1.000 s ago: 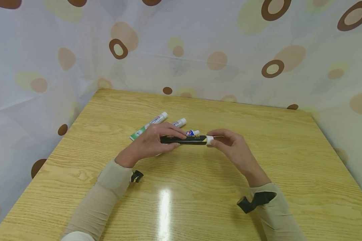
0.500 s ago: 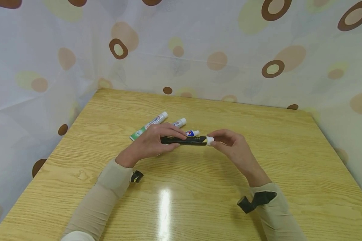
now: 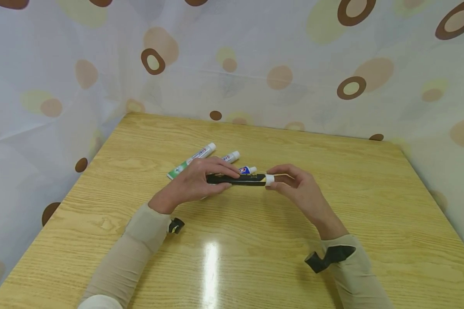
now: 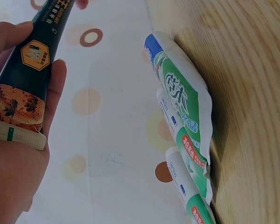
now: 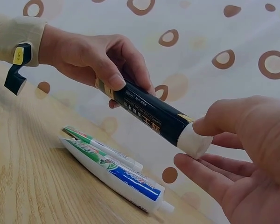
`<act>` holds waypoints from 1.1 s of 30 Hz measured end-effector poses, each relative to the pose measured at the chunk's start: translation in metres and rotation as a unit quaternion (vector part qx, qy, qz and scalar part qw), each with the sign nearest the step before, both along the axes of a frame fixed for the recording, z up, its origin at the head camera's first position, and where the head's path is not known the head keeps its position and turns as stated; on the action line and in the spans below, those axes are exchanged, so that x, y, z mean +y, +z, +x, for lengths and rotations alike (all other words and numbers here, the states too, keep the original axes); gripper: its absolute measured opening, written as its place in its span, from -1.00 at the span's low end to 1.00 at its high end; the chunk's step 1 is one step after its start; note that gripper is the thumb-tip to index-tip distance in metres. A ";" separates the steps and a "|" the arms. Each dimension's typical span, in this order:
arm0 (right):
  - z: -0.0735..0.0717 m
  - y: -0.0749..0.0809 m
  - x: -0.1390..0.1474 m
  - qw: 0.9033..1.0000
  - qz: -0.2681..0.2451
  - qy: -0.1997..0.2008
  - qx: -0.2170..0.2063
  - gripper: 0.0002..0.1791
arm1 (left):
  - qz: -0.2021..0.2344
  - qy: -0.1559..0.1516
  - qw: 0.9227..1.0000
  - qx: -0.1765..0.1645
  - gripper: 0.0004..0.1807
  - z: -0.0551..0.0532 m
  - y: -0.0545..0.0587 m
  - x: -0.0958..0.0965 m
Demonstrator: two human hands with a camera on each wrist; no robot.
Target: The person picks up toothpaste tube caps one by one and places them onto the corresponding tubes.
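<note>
A black toothpaste tube (image 3: 249,180) with a white cap (image 5: 193,140) is held level above the table. The left hand (image 3: 195,178) grips its body, thumb on one side and fingers on the other. In the left wrist view the tube (image 4: 37,58) shows a honeycomb print near its flat end. At the cap is the right hand (image 3: 303,193), its thumb and fingers touching the cap from opposite sides. Behind the left hand lie a green-and-white toothpaste tube (image 3: 191,161), a similar tube (image 3: 232,157), and a blue-ended one (image 3: 246,171), both partly hidden.
The wooden table (image 3: 232,257) carries the lying tubes left of its middle. A dotted curtain (image 3: 255,51) hangs along its back and sides. Black camera mounts sit on both wrists, such as the right one (image 3: 328,259).
The right thumb and fingers shift slightly on the cap and spread a little. The left hand and black tube stay almost where they were.
</note>
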State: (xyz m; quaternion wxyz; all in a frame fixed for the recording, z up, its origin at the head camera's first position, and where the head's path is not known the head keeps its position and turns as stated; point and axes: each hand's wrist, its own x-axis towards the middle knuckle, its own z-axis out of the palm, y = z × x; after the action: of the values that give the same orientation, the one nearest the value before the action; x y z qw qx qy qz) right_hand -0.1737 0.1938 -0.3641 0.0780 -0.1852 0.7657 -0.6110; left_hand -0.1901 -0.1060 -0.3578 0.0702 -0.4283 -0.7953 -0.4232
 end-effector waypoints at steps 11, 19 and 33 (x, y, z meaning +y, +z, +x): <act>0.001 -0.001 0.000 1.000 -0.025 0.005 0.004 -0.67 | 0.003 -0.003 1.000 0.002 -0.73 -0.001 -0.001 0.000; 0.001 -0.001 -0.001 1.000 -0.011 -0.008 -0.003 -0.63 | 0.003 -0.006 1.000 0.009 -0.72 0.000 -0.001 0.001; 0.002 0.004 -0.001 1.000 0.004 0.003 0.022 -0.68 | 0.002 -0.002 1.000 0.003 -0.73 0.001 0.001 0.001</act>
State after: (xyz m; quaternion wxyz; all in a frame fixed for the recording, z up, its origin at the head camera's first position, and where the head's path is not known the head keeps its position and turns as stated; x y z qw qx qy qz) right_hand -0.1715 0.1929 -0.3604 0.0637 -0.2010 0.7693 -0.6031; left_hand -0.1890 -0.1051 -0.3564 0.0727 -0.4311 -0.7933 -0.4236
